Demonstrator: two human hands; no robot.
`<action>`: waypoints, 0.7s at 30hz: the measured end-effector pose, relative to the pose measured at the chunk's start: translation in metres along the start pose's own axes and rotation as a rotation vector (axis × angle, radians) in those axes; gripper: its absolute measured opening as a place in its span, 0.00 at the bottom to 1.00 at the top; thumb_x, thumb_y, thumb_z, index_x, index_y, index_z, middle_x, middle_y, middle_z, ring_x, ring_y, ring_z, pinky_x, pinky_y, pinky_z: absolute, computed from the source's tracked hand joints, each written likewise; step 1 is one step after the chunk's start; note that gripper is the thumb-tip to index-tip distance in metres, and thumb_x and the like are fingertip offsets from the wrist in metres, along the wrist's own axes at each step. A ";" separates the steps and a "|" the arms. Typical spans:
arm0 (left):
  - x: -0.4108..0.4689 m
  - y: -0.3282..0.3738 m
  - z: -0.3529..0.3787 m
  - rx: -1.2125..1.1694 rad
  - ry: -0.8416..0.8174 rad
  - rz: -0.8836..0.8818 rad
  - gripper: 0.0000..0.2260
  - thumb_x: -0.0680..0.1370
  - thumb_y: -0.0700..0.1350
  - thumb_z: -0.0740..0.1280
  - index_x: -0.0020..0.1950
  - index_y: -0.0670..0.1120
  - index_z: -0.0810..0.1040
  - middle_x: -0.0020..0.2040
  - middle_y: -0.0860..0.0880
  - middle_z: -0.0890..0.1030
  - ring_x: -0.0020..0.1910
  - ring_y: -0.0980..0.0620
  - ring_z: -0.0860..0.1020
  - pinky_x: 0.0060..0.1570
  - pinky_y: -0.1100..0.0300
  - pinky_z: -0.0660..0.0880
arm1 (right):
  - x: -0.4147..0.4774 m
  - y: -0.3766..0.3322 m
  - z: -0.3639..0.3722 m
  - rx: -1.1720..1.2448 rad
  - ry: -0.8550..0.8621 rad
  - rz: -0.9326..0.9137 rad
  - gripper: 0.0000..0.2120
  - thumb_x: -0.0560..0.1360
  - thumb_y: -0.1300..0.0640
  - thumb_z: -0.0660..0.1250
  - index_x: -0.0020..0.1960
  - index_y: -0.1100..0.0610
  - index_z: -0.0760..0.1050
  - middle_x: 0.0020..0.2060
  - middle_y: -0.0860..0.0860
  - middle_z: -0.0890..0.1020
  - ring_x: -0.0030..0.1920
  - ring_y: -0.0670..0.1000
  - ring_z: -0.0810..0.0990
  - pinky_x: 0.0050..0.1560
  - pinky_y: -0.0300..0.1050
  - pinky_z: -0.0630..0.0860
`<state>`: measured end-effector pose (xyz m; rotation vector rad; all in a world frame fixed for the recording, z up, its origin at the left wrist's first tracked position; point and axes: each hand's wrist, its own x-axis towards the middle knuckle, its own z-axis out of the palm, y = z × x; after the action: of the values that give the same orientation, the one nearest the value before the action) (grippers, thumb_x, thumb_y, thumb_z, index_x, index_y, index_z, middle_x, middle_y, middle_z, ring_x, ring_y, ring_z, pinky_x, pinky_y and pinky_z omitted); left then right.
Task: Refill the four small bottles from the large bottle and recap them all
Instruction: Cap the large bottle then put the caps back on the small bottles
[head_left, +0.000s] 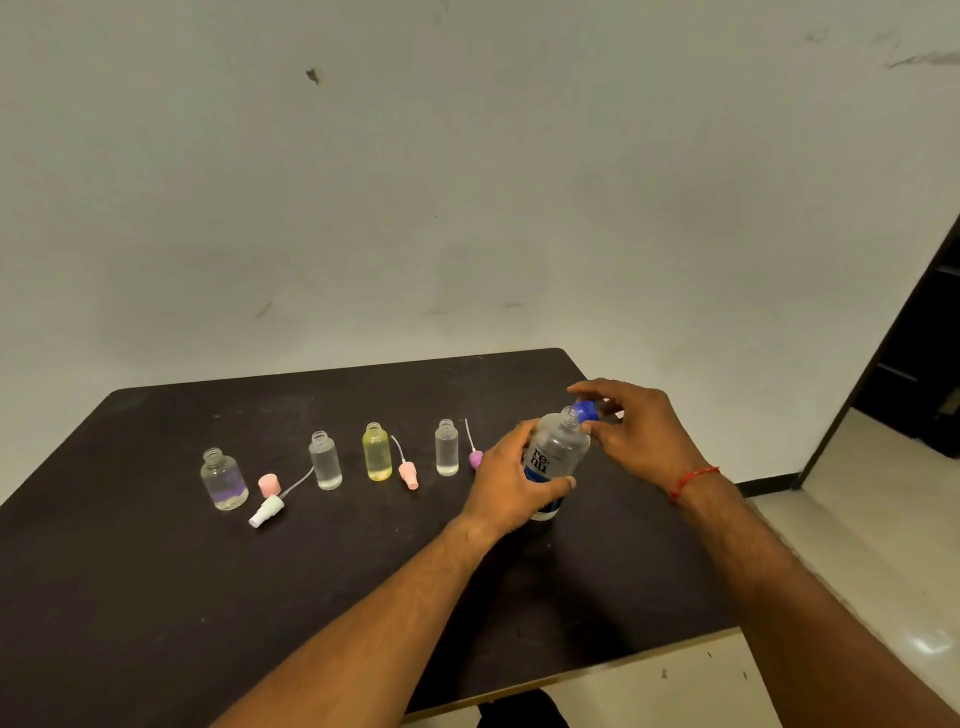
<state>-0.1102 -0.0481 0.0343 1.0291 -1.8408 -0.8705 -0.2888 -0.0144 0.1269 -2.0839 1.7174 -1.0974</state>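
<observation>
My left hand (511, 478) wraps the large bottle's (558, 457) mid-body at the table's (156, 597) right end while my right hand (631, 431) pinches its blue cap (588, 410) beside the open neck; thin clear plastic, probably light, squashy and slick, so I grip low and gently.

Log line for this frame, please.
left hand grips large bottle | right hand holds blue cap at neck | four small bottles uncapped
</observation>
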 end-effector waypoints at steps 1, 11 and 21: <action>-0.001 0.001 -0.001 0.003 0.002 0.001 0.31 0.69 0.53 0.79 0.69 0.59 0.70 0.60 0.61 0.78 0.59 0.62 0.77 0.53 0.68 0.76 | 0.001 -0.002 -0.002 0.010 -0.013 -0.003 0.17 0.72 0.64 0.72 0.57 0.48 0.78 0.49 0.43 0.80 0.46 0.41 0.78 0.46 0.27 0.71; -0.010 0.009 -0.005 -0.004 0.007 0.002 0.32 0.67 0.56 0.79 0.67 0.63 0.70 0.57 0.64 0.78 0.56 0.67 0.77 0.47 0.73 0.74 | 0.011 -0.019 -0.012 -0.085 -0.207 -0.094 0.14 0.73 0.65 0.70 0.51 0.47 0.79 0.49 0.44 0.79 0.50 0.45 0.77 0.48 0.31 0.70; -0.018 0.015 0.001 -0.020 0.027 0.032 0.29 0.67 0.59 0.79 0.65 0.63 0.71 0.57 0.63 0.79 0.57 0.64 0.79 0.52 0.68 0.78 | 0.018 -0.032 -0.011 -0.494 -0.136 -0.009 0.25 0.72 0.32 0.64 0.31 0.53 0.71 0.27 0.49 0.73 0.30 0.48 0.71 0.32 0.40 0.66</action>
<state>-0.1105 -0.0259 0.0406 0.9919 -1.8179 -0.8506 -0.2718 -0.0190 0.1611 -2.3730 2.0672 -0.5485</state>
